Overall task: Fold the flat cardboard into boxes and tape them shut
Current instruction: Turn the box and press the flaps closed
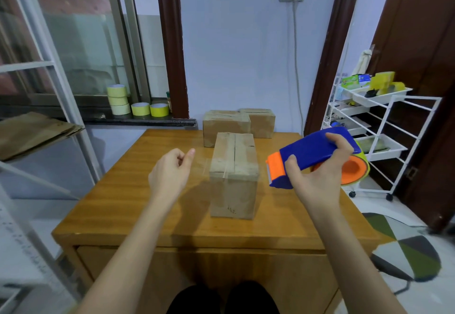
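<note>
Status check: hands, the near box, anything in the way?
Right hand grips dispenser. Left hand loosely curled, seemingly empty. Near box folded, clear tape across top. Nothing in the way.

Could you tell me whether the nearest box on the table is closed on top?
Closed: the nearest box stands upright with both top flaps folded down, meeting along a centre seam.
</note>
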